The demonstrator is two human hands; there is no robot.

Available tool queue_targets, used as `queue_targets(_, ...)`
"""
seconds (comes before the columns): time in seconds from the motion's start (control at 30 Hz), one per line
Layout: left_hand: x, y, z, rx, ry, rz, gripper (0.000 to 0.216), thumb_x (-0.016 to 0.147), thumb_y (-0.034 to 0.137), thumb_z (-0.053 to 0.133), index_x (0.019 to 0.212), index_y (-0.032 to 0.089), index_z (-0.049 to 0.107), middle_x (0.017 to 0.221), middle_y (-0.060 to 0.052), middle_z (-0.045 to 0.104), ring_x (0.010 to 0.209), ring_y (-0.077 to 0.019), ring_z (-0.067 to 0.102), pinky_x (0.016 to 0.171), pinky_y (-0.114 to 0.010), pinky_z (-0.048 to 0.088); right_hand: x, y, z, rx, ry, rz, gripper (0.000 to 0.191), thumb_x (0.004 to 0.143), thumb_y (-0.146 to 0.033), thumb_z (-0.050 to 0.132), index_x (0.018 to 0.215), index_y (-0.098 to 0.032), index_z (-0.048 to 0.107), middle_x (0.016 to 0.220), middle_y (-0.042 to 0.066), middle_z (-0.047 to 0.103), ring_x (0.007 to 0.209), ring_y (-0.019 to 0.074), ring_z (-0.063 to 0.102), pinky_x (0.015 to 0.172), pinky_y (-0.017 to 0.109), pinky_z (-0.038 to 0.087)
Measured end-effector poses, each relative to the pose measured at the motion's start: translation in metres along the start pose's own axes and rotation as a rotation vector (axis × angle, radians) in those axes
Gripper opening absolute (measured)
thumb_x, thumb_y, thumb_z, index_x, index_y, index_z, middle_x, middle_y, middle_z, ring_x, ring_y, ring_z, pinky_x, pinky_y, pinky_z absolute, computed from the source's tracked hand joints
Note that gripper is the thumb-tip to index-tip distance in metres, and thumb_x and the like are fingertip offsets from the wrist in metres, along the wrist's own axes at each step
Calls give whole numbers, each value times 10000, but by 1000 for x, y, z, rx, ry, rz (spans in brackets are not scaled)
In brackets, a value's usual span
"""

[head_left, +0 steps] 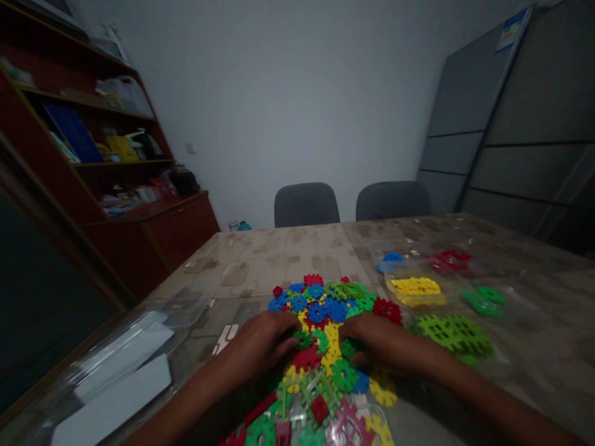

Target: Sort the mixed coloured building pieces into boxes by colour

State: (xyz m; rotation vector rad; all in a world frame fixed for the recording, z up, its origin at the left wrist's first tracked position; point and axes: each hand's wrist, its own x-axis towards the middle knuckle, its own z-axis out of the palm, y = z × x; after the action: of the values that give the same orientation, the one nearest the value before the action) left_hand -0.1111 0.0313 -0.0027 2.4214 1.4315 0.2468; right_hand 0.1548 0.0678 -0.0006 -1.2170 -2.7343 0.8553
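Observation:
A heap of colourful plastic gear-shaped building pieces (317,311) spreads on the table between and around my hands. My left hand (269,337) is at the heap's left side, fingers bent and closed on a dark green gear piece (304,339) at the fingertips. On the right side, my right hand (374,339) is closed on another dark green gear piece (348,349), partly hidden by its fingers. A red piece (307,358) and yellow pieces (331,344) lie between the hands. Nearer to me are a green gear piece (344,375) and a light green lattice piece (320,390).
Clear trays at right hold yellow pieces (415,287), light green pieces (453,334), red pieces (450,261), blue pieces (391,261) and green pieces (484,301). White flat cards (116,396) and clear plastic lie at left. Two grey chairs (307,204) stand beyond the table (288,251).

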Motion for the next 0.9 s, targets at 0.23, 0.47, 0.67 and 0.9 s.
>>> queue_targets(0.23, 6, 11, 9, -340, 51, -98, 54, 812, 158, 587, 764, 180, 570, 691, 34, 568, 656, -141, 517, 601, -241, 326, 13, 0, 10, 257, 198, -130, 492, 724, -171, 790, 1185, -215, 622, 1028, 14, 683, 916, 201, 604, 763, 282, 433)
queue_targets(0.47, 4, 26, 13, -586, 22, -142, 56, 748, 150, 644, 798, 155, 620, 688, 43, 582, 634, -118, 520, 576, -208, 358, 19, -8, 25, 374, 233, -231, 84, 793, -206, 746, 856, -181, 697, 813, -12, 674, 788, 171, 605, 694, 262, 406)
queue_targets(0.67, 3, 20, 9, -568, 71, -55, 131, 880, 214, 553, 880, 161, 672, 755, -7, 695, 689, -148, 622, 634, -227, 418, -1, 1, 0, 149, -43, -58, 230, 785, -248, 771, 994, -185, 698, 1018, 48, 673, 938, 228, 598, 791, 315, 431)
queue_targets(0.9, 4, 17, 7, -380, 59, -9, 143, 892, 212, 559, 863, 167, 692, 754, 1, 691, 682, -142, 608, 619, -215, 396, -8, -15, 14, 54, -84, -2, 431, 729, -188, 823, 1127, -172, 659, 1177, 96, 643, 1057, 248, 579, 874, 333, 438)
